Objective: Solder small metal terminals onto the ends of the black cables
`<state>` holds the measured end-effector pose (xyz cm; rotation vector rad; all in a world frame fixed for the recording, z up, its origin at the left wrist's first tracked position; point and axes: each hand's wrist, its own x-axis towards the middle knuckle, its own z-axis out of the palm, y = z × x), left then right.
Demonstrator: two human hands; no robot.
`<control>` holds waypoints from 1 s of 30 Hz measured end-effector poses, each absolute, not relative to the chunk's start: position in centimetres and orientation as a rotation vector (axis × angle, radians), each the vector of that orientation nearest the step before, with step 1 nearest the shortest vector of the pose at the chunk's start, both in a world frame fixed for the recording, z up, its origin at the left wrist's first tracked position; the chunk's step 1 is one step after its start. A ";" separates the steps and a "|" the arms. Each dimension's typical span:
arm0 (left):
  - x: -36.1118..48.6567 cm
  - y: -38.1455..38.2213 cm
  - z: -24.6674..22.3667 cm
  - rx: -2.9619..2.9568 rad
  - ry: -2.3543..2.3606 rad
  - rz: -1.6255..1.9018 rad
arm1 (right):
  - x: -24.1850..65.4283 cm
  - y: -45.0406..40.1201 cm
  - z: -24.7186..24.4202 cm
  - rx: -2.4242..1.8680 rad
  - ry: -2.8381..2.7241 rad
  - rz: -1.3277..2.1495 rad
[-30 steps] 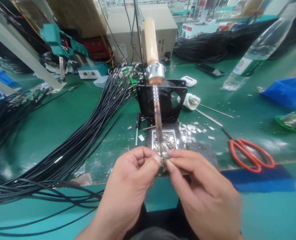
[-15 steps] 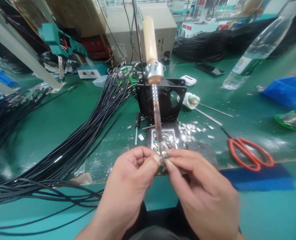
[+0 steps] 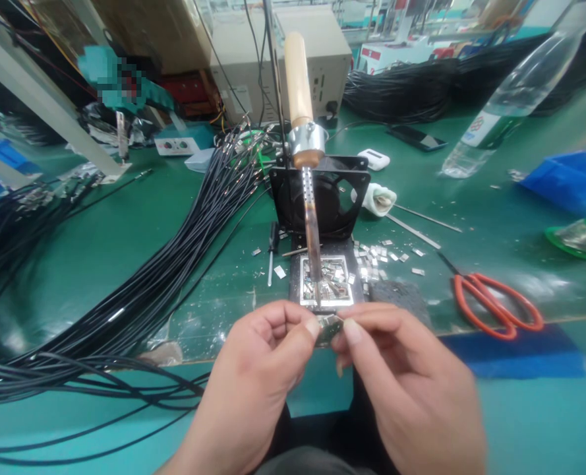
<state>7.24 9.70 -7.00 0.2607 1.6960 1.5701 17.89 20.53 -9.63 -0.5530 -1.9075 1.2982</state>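
Observation:
Between both hands, just in front of the bench edge, is a small silvery metal part, too small to name more exactly. My left hand pinches its left end between thumb and curled forefinger. The thumb and forefinger of my right hand close on its right end, where something thin shows. Just beyond the fingertips, a soldering iron with a wooden handle hangs in a metal clamp, its tip pointing down. Under the tip lies a white-rimmed tray of small metal pieces.
A black fan stands behind the iron. Black cables spread across the left. Loose metal pieces, red-handled scissors and a blue mat lie right. A small screwdriver lies left of the tray; a water bottle stands farther back.
Both hands have drawn slightly down and back from the iron's tip. The fingertips are a little farther apart, and more of the small metal part and the tray shows.

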 end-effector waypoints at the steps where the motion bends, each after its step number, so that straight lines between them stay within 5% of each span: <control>1: 7.4 9.3 -7.2 0.264 1.697 1.558 | 18.1 20.5 -9.6 -0.551 -1.905 1.359; 30: 8.8 6.7 -8.3 0.295 1.536 1.421 | 20.2 19.3 -10.6 -0.437 -2.026 1.284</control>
